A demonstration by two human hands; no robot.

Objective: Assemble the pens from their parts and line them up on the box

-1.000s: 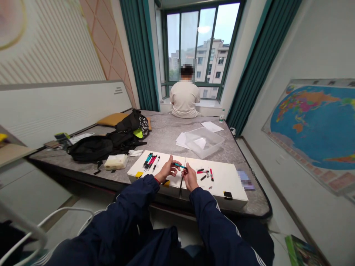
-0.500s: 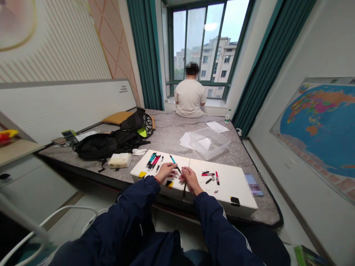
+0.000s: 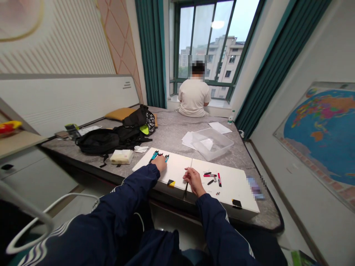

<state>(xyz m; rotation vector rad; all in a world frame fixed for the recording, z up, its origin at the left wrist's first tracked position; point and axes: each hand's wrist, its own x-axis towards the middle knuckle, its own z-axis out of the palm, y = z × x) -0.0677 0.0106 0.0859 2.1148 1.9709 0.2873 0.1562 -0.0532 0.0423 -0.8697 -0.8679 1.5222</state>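
Note:
My left hand [image 3: 160,164] is over the left half of the white box surface, back upward and fingers bent down. A teal pen [image 3: 166,158] shows at its fingertips, which are mostly hidden; the hand seems closed on it. Beside it lies a row of pens [image 3: 154,156], teal ones at its left, the rest covered by the hand. My right hand [image 3: 193,179] hovers near the seam between the two white boxes [image 3: 233,181], fingers loosely curled and apart, holding nothing visible. Right of it lie red pen parts [image 3: 219,180], black pieces [image 3: 210,182] and small bits.
A clear plastic bin [image 3: 213,144] and white papers [image 3: 220,128] lie behind the boxes. At the left are a tissue pack [image 3: 121,157] and a black backpack [image 3: 97,142]. A person [image 3: 195,95] sits by the window, back turned. A bottle [image 3: 230,117] stands at the right.
My left hand has moved left from the middle to the row of pens with the teal pen. My right hand has let go of the pen and stays near the seam.

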